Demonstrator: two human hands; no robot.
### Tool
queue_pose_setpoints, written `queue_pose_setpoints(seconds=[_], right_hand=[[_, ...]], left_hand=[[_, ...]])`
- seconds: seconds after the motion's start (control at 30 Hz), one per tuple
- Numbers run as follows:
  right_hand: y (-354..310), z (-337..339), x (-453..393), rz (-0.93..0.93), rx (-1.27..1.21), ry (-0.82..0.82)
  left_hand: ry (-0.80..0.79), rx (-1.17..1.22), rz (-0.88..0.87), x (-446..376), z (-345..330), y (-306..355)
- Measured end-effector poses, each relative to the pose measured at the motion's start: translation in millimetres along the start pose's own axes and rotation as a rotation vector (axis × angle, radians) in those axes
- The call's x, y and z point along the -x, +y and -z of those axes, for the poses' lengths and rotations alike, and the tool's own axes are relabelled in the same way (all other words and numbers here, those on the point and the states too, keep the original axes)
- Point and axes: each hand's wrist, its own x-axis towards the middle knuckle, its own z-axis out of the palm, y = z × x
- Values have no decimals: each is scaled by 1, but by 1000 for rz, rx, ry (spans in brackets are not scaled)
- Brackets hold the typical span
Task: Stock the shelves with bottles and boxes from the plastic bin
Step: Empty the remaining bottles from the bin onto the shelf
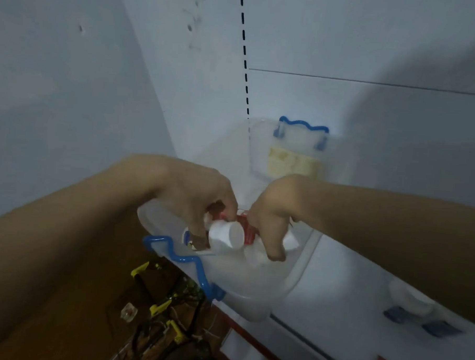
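While both hands [240, 215] reach into the bin [242, 286] (clear plastic), the left grips a white-capped bottle [225, 235].

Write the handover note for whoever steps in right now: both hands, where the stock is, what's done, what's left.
Left hand: down in the plastic bin, gripping a white-capped bottle.
Right hand: also in the bin, fingers curled among the items; what it holds is hidden.
Bin: on the white shelf, at its left end, with stock still inside, including something red.
Done: nothing placed that this view shows.
Left: lift the bottle out, shelve it, then empty the bin.
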Motion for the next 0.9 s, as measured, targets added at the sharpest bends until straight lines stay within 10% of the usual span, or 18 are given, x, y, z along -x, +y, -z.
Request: queue_pose_setpoints(seconds=[0.27, 0.5, 0.9], right_hand=[[57, -23, 75, 138, -905, 754], [78, -98, 132, 343, -1682, 1167], [29, -215, 152, 78, -2095, 1491]], left_hand=[[591, 642, -452, 68, -7, 12], [539, 1482, -734, 54, -29, 102], [741, 1531, -768, -45, -108, 197]])
